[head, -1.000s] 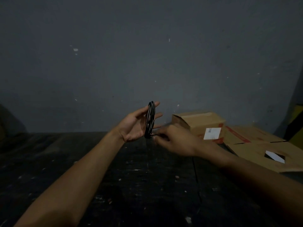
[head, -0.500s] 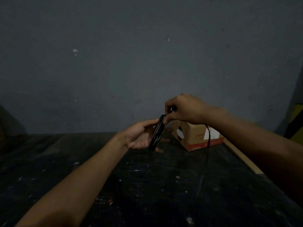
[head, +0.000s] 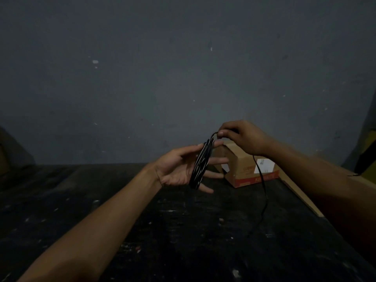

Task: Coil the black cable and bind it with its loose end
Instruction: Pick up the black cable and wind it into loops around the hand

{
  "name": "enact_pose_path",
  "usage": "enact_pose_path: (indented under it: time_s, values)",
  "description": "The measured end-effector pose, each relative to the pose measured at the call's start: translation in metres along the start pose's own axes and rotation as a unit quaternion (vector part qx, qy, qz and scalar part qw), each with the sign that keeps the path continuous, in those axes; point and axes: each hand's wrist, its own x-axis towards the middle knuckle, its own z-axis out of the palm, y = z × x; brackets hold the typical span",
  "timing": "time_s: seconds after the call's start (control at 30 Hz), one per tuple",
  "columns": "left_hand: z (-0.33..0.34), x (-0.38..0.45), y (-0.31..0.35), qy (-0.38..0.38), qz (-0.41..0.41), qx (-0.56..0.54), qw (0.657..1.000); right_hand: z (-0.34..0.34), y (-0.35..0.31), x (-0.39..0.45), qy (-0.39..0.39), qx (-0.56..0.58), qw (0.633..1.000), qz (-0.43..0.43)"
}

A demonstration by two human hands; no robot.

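The black cable [head: 200,165] shows a slick, faintly glossy plastic jacket, the box [head: 242,159] at its three o'clock is matt brown cardboard with a paper label [head: 264,164], the dark tabletop [head: 162,231] looks rough and flecked, and the grey wall [head: 183,78] is matt.

A cardboard box [head: 247,169] on the dark floor [head: 162,231] — grey wall [head: 162,78] behind.

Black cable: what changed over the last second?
The right hand swung up from the bottom of the black cable coil to above its top, pulling the pinched loose end along; the slack now hangs to the table. The left hand stays spread, the coil looped around its fingers.
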Motion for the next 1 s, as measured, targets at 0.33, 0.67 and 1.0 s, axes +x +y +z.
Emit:
enact_pose_path:
  time_s: [0.33,0.67,1.0]
  values:
    - [0.016,0.013,0.012,-0.054,0.064,0.005,0.997,0.074,0.022,-0.039,-0.015,0.105,0.987,0.118]
    - [-0.002,0.014,0.020,0.026,0.106,-0.018,0.994,0.120,-0.009,-0.055,-0.069,0.179,0.980,0.061]
    - [-0.021,0.013,0.009,0.150,0.130,-0.053,0.979,0.106,-0.043,-0.056,-0.160,0.024,0.986,0.047]
